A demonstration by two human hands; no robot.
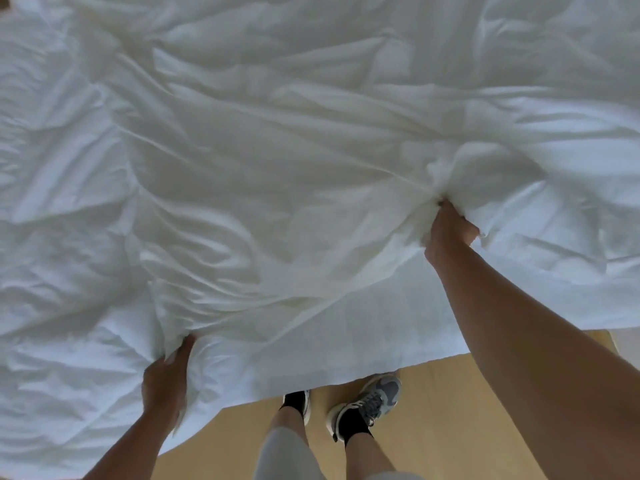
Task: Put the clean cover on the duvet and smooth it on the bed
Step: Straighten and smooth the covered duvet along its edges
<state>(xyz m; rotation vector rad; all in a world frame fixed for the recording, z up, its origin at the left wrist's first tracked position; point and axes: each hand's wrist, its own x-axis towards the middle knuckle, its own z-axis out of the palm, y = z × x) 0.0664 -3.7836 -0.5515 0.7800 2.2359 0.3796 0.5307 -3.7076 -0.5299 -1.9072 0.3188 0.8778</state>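
A white, heavily wrinkled duvet in its cover (277, 168) fills nearly the whole view, spread over the bed. Its near edge hangs above the floor. My left hand (166, 379) grips a bunched fold of the fabric near the lower left edge. Farther right and higher, my right hand (448, 233) clutches another gathered bunch, and creases radiate from that grip across the cloth. Fingers of both hands are buried in the fabric. I cannot tell the cover from the duvet inside it.
A light wooden floor (443, 410) shows below the hanging edge. My two feet in grey and white sneakers (367, 400) stand there, close to the bed. A small brown patch (4, 1) shows in the top left corner.
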